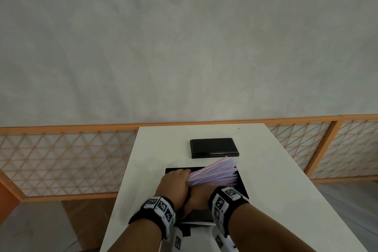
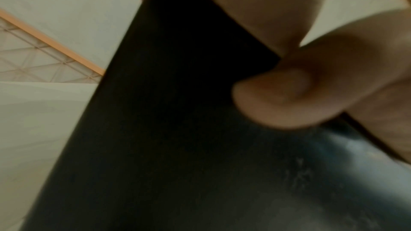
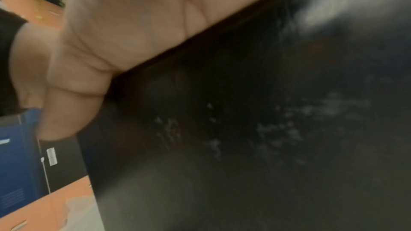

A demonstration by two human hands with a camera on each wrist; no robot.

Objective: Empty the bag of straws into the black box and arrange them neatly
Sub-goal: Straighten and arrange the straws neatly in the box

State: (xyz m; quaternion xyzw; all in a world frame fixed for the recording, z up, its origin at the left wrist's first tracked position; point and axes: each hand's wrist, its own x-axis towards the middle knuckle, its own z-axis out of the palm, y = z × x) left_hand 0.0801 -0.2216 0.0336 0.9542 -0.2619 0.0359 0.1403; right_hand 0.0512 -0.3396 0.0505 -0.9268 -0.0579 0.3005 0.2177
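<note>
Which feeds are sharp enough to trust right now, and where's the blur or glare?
Head view: dim but sharp on the straws and black box, edges bowed by the wide lens. Left wrist view: blurred thumb, box mostly dark. Right wrist view: smeared palm, pale glare top right.

place: staged indoor work cell, exact type unclear
walls: bare grey plaster wall (image 1: pixel 184 37)
divider: orange-framed lattice partition (image 1: pixel 61 159)
furniture: white desk (image 1: pixel 276 180), blue cabinet (image 3: pixel 15 164)
floor: orange (image 3: pixel 40 217), right wrist view
</note>
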